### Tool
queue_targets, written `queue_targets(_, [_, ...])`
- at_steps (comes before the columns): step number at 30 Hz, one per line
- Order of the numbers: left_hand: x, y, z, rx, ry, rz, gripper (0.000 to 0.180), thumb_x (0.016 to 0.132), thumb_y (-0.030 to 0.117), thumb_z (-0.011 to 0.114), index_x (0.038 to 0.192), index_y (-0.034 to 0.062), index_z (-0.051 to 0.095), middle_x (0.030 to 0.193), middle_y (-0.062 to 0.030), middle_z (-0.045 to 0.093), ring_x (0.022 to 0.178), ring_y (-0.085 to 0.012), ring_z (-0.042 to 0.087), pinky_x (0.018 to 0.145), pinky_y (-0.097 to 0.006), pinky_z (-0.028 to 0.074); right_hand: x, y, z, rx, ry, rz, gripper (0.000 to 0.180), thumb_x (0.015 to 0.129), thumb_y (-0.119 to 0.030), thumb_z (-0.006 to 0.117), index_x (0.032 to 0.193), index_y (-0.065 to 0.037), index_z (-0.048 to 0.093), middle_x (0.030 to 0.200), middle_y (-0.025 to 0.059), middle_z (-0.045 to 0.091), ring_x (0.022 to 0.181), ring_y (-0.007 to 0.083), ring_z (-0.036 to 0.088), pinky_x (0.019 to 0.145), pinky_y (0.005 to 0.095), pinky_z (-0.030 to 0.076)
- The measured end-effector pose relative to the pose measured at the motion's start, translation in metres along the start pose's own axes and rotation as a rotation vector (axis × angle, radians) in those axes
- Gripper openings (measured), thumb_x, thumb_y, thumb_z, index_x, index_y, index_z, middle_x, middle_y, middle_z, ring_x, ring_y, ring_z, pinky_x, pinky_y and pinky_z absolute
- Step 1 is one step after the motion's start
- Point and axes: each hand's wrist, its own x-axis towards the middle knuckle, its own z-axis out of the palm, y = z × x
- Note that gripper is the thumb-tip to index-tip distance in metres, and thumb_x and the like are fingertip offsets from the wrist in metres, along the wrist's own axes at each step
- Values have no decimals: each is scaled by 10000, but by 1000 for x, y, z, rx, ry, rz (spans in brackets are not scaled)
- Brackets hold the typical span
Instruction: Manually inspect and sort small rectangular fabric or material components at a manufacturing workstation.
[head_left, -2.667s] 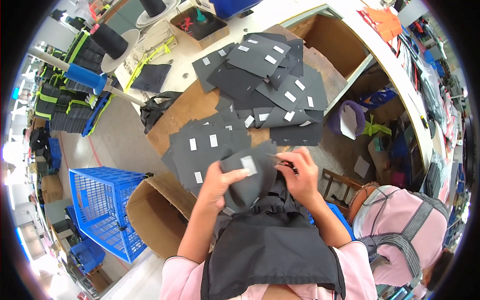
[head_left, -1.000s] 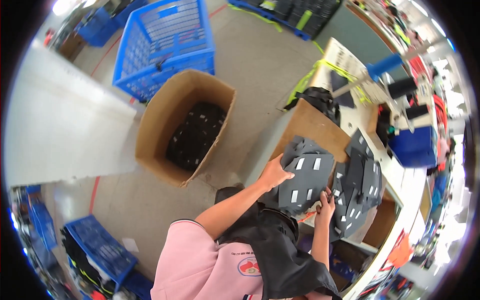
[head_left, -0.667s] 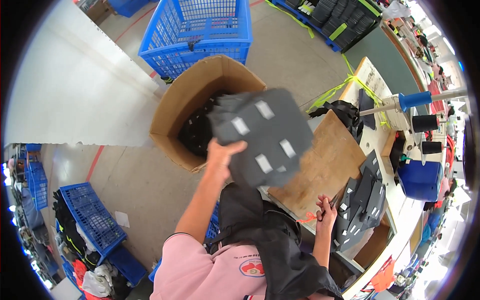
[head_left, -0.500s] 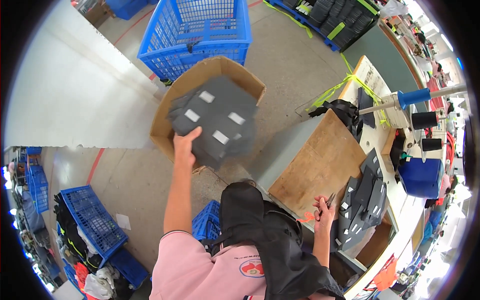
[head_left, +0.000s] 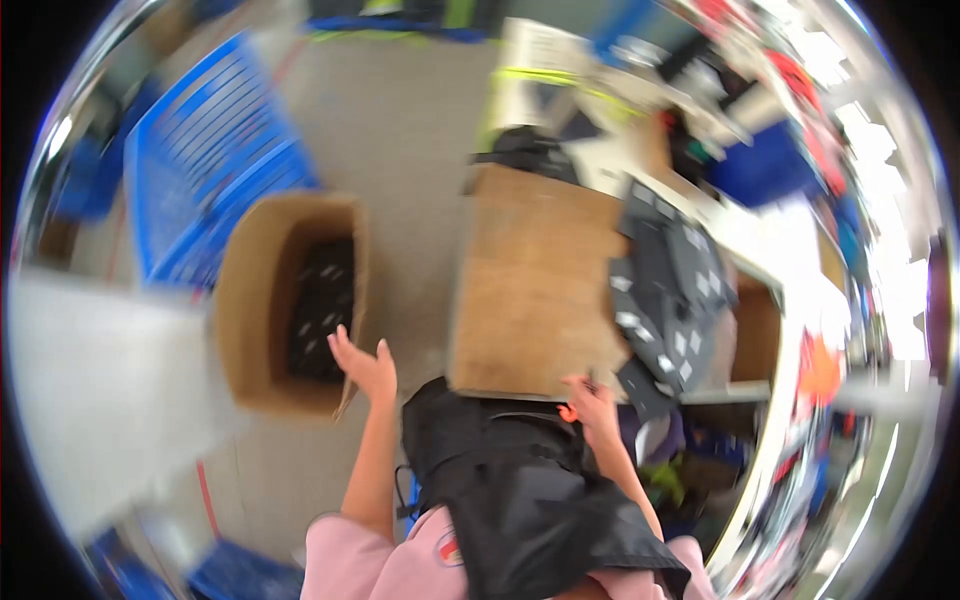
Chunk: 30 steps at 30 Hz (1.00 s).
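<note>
Broadly, the blurred view is taken up by a grey floor (head_left: pixel 410 130), with a blue plastic crate (head_left: pixel 205 180) at ten o'clock. Next in size is the desk (head_left: pixel 535 285), a bare brown board filling the centre and running toward three o'clock. At its right end lies a heap of dark fabric pieces (head_left: pixel 665 290), each carrying small white labels (some hang over the near edge). At nine o'clock from the desk stands an open cardboard box (head_left: pixel 265 300) on the floor, and inside it sit more dark pieces with white labels (head_left: pixel 320 305). A black garment (head_left: pixel 520 490) covers the person's lap at six o'clock, between pink sleeves.

The left hand (head_left: pixel 362 365) hovers just beside the box's near right corner, palm up, fingers spread wide and holding nothing. The right hand (head_left: pixel 592 400) rests at the desk's near edge, touching the lowest fabric pieces; something small and orange shows beside it, and whether its fingers grip anything cannot be told through the blur.
</note>
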Motion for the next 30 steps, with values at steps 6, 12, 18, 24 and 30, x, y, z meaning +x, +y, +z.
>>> queue_targets(6, [-46, 173, 47, -108, -427, 646, 753, 706, 36, 675, 1365, 47, 310, 1451, -224, 189, 1332, -379, 212, 1069, -461, 204, -19, -24, -64, 262, 269, -48, 246, 935, -248, 517, 950, -28, 626, 601, -28, 486, 500, 43, 448, 446, 191, 333])
queue_targets(12, [-109, 293, 135, -229, -907, 935, 669, 716, 30, 654, 1322, 73, 375, 1440, -190, 231, 1317, -361, 256, 1057, -445, 254, -19, 23, -178, 402, 693, -129, 173, 909, -162, 537, 927, -16, 629, 669, 12, 561, 489, 41, 446, 423, 191, 347])
queue_targets(18, [-142, 408, 246, -56, -906, 1391, 612, 763, 164, 663, 1316, 144, 401, 1455, -145, 219, 1327, -360, 239, 1046, -483, 273, 19, 13, -215, 576, 620, -144, 152, 889, -120, 551, 947, 0, 624, 722, 51, 610, 470, 45, 447, 409, 185, 341])
queue_targets(24, [-157, 477, 333, 489, -896, 1284, 749, 775, 539, 602, 1399, 249, 303, 1500, -122, 120, 1373, -352, 117, 1025, -597, 211, 68, -7, -253, 414, 759, -188, 198, 857, -105, 595, 1033, -13, 595, 910, 64, 602, 619, 90, 539, 479, 227, 444])
queue_targets(30, [-136, 435, 345, 448, -1015, 1249, 754, 760, 558, 608, 1382, 233, 332, 1468, -156, 189, 1339, -354, 204, 1021, -562, 227, 25, 36, -229, -169, 818, -39, 870, 593, -110, 805, 1330, -55, 347, 1136, 160, 454, 928, 307, 546, 751, 367, 487])
